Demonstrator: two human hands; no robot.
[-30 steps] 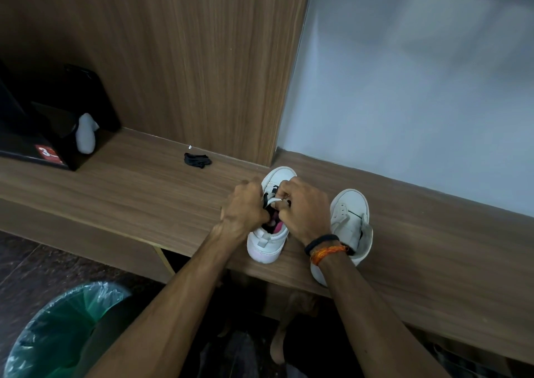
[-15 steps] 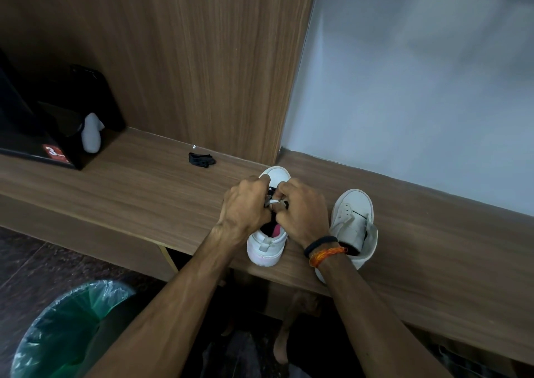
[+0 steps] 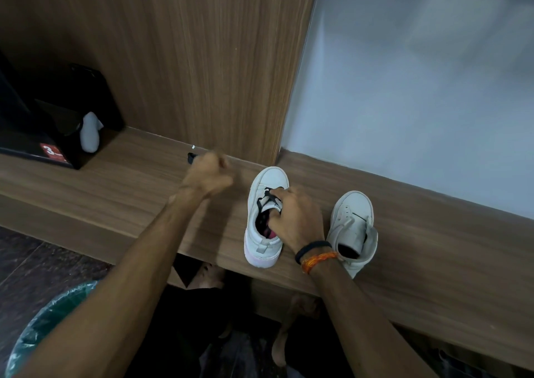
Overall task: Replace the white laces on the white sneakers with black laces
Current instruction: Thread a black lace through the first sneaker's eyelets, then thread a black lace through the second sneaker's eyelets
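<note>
Two white sneakers stand on the wooden bench [image 3: 115, 195]. The left sneaker [image 3: 268, 179] has a black lace [image 3: 266, 197] crossing its lower eyelets. My right hand [image 3: 299, 218] grips this shoe's upper at the tongue, with the thumb at the opening. The right sneaker [image 3: 354, 208] stands beside it, tongue pulled up, with no lace visible. My left hand [image 3: 209, 175] is blurred, fingers curled, off to the left of the shoes. It partly covers a small black lace bundle [image 3: 190, 158] on the bench. Whether it holds anything is unclear.
A black box [image 3: 43, 137] with a red label sits at the bench's far left, a white object [image 3: 89, 134] leaning in it. A wood panel [image 3: 202, 59] and a white wall [image 3: 419, 88] back the bench. A bin with a green bag [image 3: 43, 328] stands on the floor below left.
Both hands were working together on the left sneaker's laces. My left hand has swung left toward the black bundle, while the right hand stays on the shoe.
</note>
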